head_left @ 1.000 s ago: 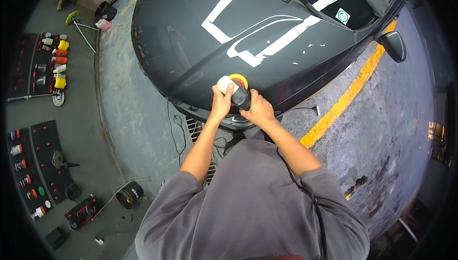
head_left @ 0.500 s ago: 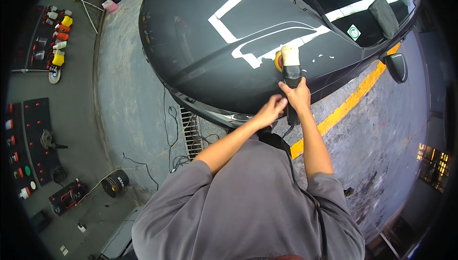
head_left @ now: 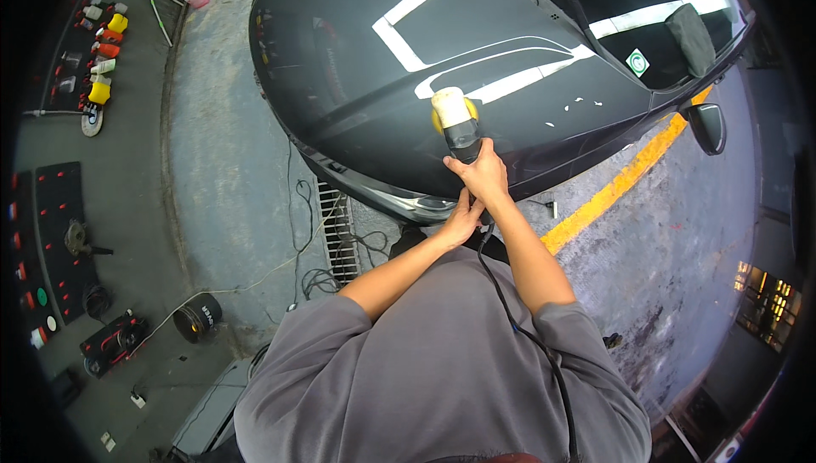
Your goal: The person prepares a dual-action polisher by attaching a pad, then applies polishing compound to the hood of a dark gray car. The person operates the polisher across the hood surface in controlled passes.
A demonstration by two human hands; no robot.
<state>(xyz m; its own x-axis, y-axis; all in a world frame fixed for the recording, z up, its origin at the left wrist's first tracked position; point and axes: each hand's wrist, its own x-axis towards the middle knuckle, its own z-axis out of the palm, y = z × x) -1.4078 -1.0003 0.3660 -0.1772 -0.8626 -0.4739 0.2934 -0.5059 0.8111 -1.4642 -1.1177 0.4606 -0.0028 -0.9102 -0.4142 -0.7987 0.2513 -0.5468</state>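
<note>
While the right hand (head_left: pixel 484 176) is wrapped tight around the black body of a polisher (head_left: pixel 459 127), the left hand (head_left: pixel 463 221) closes its grip on the tool's rear end just below. Its yellow pad (head_left: pixel 442 114) lies flat on the dark car hood (head_left: pixel 357 55), near the front edge. A black cord (head_left: pixel 510 310) trails back over the grey shirt (head_left: pixel 425 378).

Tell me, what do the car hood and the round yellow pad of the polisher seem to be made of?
Car hood: probably painted metal with a glossy dark finish, since it mirrors the ceiling lights sharply. Yellow pad: probably soft foam, matte with no shine, though only its edge shows under the polisher.
</note>
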